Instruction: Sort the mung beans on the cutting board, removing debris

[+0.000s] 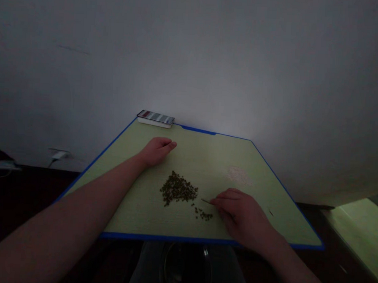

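1. Right grip (pixel 240 216) rests low on the near right of the worktop (pixel 207 159), its fingers drawn together and pinching a thin wooden stick (pixel 207 201). The stick looks like a toothpick, and its tip points left, out past the fingertips.
2. That tip lies just beside a small scatter of dark green seeds (pixel 202 214), near the right grip but apparently not touching them. The scatter trails off the near right side of a larger heap of the same seeds (pixel 177 189), which sits about mid-worktop, between the two grips.
3. Left grip (pixel 156 151) lies on the worktop toward the far left, with its fingers loosely curled and together. It holds nothing and sits a little apart from the heap, on its far side.
4. A pale, powdery patch (pixel 238 175) lies on the worktop to the far right of the heap, and a tiny dark speck (pixel 270 213) lies to the right of the right grip.
5. Blue tape (pixel 187 239) edges the pale green worktop. A flat striped object on a white base (pixel 155 118) sits at its far left corner, against a white wall (pixel 193 53).
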Motion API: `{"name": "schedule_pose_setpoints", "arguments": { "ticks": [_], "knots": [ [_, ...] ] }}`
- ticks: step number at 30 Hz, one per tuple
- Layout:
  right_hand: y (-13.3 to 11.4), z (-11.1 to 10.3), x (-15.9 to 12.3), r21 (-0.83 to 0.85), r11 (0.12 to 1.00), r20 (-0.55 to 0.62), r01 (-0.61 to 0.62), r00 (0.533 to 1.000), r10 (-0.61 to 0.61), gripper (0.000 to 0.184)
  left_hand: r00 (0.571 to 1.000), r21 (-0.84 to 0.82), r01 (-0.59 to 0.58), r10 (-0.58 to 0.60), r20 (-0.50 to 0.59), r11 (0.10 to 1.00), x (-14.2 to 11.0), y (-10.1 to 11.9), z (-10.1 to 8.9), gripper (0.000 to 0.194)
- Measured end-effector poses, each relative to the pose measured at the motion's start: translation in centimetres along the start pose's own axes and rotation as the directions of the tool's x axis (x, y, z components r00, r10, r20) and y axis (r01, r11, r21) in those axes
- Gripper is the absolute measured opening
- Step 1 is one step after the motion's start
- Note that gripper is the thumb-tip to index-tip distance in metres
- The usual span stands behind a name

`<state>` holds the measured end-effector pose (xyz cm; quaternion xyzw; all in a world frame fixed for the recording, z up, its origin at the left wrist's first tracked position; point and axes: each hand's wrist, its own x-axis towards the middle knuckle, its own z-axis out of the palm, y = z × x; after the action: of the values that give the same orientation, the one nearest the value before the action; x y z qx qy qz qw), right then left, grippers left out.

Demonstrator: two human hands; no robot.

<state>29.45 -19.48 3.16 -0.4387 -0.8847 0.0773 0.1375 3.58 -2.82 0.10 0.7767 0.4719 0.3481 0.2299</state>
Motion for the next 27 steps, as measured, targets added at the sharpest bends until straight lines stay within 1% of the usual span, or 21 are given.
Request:
{"name": "schedule_pose_setpoints", "arguments": {
  "ticks": [3,7,9,12,14,17,22,27],
  "knots": [
    [-0.8,0.2,-0.4,0.023,0.999,0.015,0.047,0.999,-0.047,0.035,1.000,-0.014,-0.010,0.010,0.003,1.000,0.1,-0.2,0.1,0.042],
    [-1.8,1.2,-0.3,-0.025,0.996,-0.009,0.080,0.997,-0.080,0.033,1.000,-0.024,-0.002,0.001,-0.004,1.000,0.1,-0.2,0.2,0.042],
    [-2.0,1.6,0.0,-0.070,0.996,-0.025,0.063,0.998,-0.065,0.033,1.000,-0.028,0.006,-0.006,-0.001,1.000,0.0,-0.2,0.1,0.041],
    [-1.7,1.6,0.2,-0.125,0.992,-0.046,-0.006,0.999,0.000,0.033,1.000,-0.018,0.006,-0.006,0.002,1.000,0.0,0.0,0.0,0.042],
    [-1.1,1.4,0.0,-0.136,0.989,-0.065,-0.056,0.997,0.048,0.032,1.000,0.000,-0.001,0.000,0.001,1.000,0.0,0.0,0.0,0.043],
    [-0.3,1.1,-0.5,-0.126,0.987,-0.105,-0.100,0.991,0.087,0.031,1.000,0.011,-0.009,0.009,-0.002,1.000,0.1,-0.1,0.1,0.042],
    [-0.3,1.2,-0.8,-0.090,0.993,-0.107,-0.079,0.992,0.069,0.033,1.000,0.001,-0.013,0.013,-0.003,1.000,0.1,-0.1,0.1,0.042],
    [-0.7,1.3,-0.1,-0.087,0.994,-0.097,-0.070,0.993,0.062,0.032,1.000,0.004,-0.006,0.006,-0.003,1.000,0.1,-0.2,0.1,0.043]
  ]
}}
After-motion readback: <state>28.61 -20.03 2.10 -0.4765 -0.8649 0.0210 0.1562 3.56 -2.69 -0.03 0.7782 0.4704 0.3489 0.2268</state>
